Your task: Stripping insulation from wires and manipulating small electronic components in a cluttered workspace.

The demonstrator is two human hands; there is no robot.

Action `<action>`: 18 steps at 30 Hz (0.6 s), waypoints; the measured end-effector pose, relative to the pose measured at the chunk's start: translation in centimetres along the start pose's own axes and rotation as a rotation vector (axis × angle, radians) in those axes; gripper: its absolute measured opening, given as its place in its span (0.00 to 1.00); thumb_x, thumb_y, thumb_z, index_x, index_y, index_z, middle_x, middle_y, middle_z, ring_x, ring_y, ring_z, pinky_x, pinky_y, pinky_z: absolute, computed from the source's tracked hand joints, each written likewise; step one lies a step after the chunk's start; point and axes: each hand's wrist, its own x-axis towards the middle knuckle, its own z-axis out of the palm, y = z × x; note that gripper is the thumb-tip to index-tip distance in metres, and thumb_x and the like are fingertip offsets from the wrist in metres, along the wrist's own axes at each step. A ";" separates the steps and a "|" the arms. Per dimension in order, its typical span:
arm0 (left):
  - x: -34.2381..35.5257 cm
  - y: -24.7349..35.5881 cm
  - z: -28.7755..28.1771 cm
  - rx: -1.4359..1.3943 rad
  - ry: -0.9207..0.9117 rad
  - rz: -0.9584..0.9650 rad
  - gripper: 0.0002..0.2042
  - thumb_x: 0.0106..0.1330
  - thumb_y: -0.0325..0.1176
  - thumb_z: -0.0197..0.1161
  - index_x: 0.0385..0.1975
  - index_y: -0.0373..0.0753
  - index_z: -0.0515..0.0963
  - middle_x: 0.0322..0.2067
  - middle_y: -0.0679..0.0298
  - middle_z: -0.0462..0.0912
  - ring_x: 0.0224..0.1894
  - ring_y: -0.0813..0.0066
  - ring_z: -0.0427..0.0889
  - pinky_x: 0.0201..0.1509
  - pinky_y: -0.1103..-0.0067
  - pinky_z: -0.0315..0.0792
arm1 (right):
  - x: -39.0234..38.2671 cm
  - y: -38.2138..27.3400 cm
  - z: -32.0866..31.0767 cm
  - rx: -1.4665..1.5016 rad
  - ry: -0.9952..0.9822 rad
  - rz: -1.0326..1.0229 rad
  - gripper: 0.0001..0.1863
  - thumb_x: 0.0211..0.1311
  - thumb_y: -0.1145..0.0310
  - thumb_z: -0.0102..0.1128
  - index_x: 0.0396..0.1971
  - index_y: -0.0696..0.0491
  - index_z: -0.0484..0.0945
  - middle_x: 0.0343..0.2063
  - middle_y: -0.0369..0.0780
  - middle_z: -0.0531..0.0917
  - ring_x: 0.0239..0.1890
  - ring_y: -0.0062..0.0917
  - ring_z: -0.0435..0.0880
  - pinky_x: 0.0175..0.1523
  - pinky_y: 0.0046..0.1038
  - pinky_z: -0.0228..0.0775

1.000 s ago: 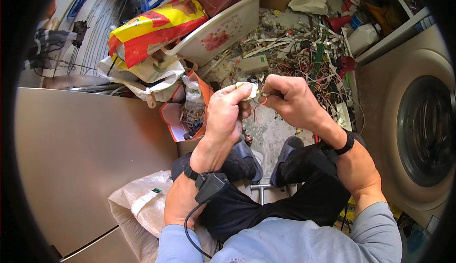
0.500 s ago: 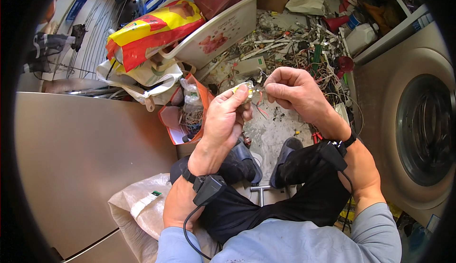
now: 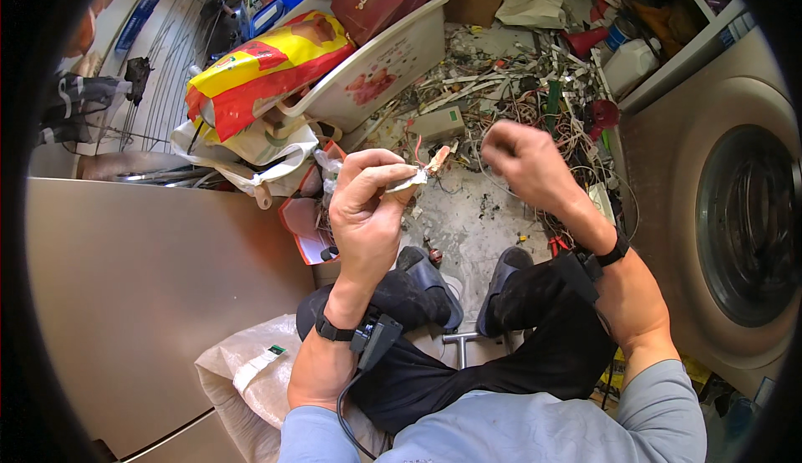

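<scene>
A small pale piece [image 3: 408,182] with a red wire [image 3: 418,147] is pinched in the left hand's [image 3: 365,208] grip above the floor [image 3: 468,221] — apparently a holding step. The right hand [image 3: 530,164] curls apart, blurred, its grip unclear — two-handed work would call for closing that gap.

Shows as greyish flr [image 3: 468,237], stained & gritty. Carries big tangle of wires [image 3: 530,114] toward back, mixed w/ scrap strips [image 3: 478,80]. Bears pale box [image 3: 434,125] w/ green label [image 3: 454,116] at tangle's L edge, white tub [image 3: 393,66] farther L. Nearer, holds dark crumbs [image 3: 491,210], tiny yellow bit [image 3: 523,238], red handles [image 3: 557,245] nr R slipper [image 3: 505,272], plus L slipper [image 3: 436,286] beside small reddish obj [image 3: 435,256].
</scene>
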 end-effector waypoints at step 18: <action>-0.2 0.6 1.3 0.201 -0.158 0.050 0.11 0.58 0.12 0.68 0.38 0.33 0.85 0.42 0.60 0.85 0.43 0.71 0.85 0.47 0.77 0.79 | -0.8 -2.1 -0.5 0.552 -0.190 -0.014 0.05 0.67 0.73 0.69 0.39 0.57 0.84 0.31 0.31 0.83 0.31 0.08 0.75 0.35 0.16 0.66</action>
